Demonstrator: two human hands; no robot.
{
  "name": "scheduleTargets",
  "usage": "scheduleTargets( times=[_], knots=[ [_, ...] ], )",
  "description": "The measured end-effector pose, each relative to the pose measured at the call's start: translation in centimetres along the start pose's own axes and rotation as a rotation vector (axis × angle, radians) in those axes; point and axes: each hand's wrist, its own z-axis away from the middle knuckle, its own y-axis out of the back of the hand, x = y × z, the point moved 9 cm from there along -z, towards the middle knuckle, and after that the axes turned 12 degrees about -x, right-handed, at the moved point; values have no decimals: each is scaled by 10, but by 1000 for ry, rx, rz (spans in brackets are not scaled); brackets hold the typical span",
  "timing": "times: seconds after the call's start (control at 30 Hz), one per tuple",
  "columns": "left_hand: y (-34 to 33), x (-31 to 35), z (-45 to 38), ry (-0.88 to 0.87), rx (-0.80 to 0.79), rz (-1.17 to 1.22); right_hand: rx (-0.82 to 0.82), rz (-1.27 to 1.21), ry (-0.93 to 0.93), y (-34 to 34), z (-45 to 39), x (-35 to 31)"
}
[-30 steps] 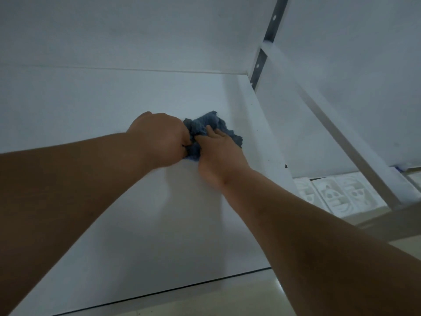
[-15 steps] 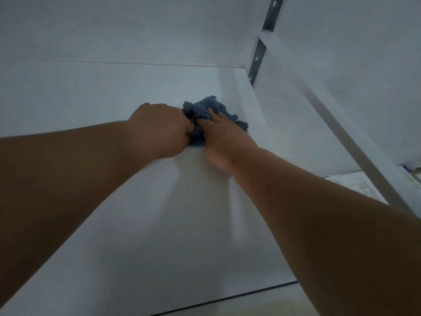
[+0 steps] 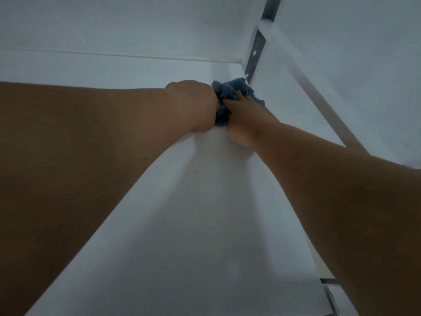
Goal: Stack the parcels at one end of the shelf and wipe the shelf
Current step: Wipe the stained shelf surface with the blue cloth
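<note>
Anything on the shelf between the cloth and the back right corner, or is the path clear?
Nothing visible in the way. Both the left hand and right hand are on the blue cloth, close to the corner by the metal upright; the white shelf around it looks bare.

Dim bluish light on a plain white wall; a perforated grey metal upright stands at right

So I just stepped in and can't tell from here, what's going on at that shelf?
A person is wiping the white shelf with a crumpled blue cloth. Both arms reach far in: the left hand grips the cloth's near side, and the right hand presses on top of it. The cloth sits near the back right corner, beside the metal upright. No parcels show in this view.
</note>
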Motion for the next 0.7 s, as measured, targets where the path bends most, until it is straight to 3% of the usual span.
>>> scheduleTargets(
  times=[0.3,0.53,0.7],
  knots=[
    [-12,26,27,-23,8,5,-33,-168,-223,-19,48,13],
    [-35,-3,80,-74,27,-18,-61,-141,-84,-36,83,-46],
    [-54,-33,121,-83,-50,-39,-84,-90,92,-47,105,-94]
  ],
)
